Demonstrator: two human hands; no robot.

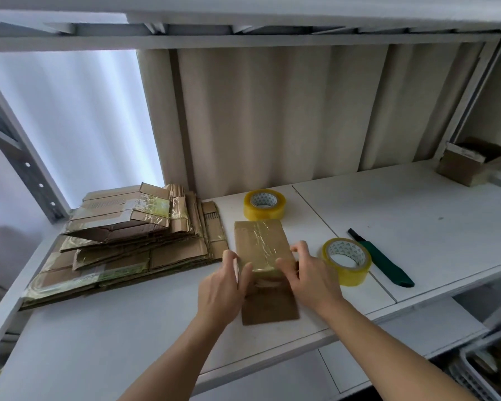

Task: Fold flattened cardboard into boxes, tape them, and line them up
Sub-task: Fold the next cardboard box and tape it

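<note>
Both our hands, left hand (224, 280) and right hand (310, 274), clamp curled fingers on the taped cardboard box (262, 250) on the white shelf (417, 215).

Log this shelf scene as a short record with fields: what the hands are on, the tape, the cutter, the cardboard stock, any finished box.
hands: left hand and right hand grip the small box from both sides
tape: far tape roll behind the box; near tape roll right of it
cutter: green knife, right of the near roll
stock: flattened cardboard stack, left
other box: open box, far right
surface: white shelf
</note>
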